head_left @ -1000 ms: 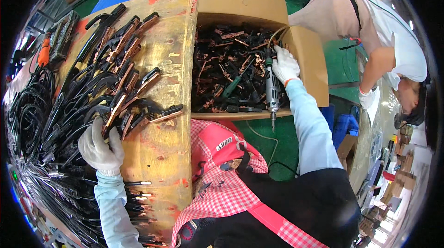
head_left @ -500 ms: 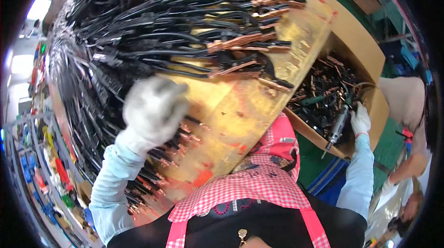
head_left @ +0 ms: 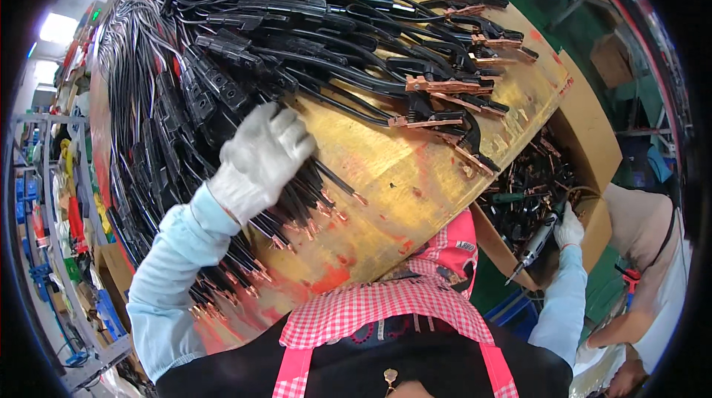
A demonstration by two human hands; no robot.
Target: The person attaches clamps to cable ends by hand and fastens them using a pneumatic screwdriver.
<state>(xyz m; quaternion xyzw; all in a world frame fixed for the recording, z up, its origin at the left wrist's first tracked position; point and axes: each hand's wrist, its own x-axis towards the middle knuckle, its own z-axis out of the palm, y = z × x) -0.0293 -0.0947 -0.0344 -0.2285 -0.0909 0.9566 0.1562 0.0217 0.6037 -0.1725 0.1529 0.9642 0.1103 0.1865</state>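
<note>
My left hand [head_left: 267,152], in a white glove, rests over the near side of a thick bundle of black cables [head_left: 185,138]. Its fingers are curled, and whatever lies in them is hidden. One cable end [head_left: 343,186] with bare copper sticks out beside it. At the right, my gloved right hand [head_left: 569,229] is wrapped round a grey electric screwdriver [head_left: 539,238], whose bit points down and left. The screwdriver is above the near part of a cardboard box [head_left: 593,131] full of black and copper-coloured clamps [head_left: 523,201].
On the yellow, paint-stained table [head_left: 386,212], several cables end in copper-jawed clamps [head_left: 449,85] along the far right. Shelving [head_left: 55,235] with coloured goods stands at the left. Another person's arm [head_left: 623,327] is at the right, beyond the box.
My left hand, blurred by motion before, now shows sharply over the cables. My right hand keeps hold of the screwdriver, which has tilted a little. The whole view has shifted.
</note>
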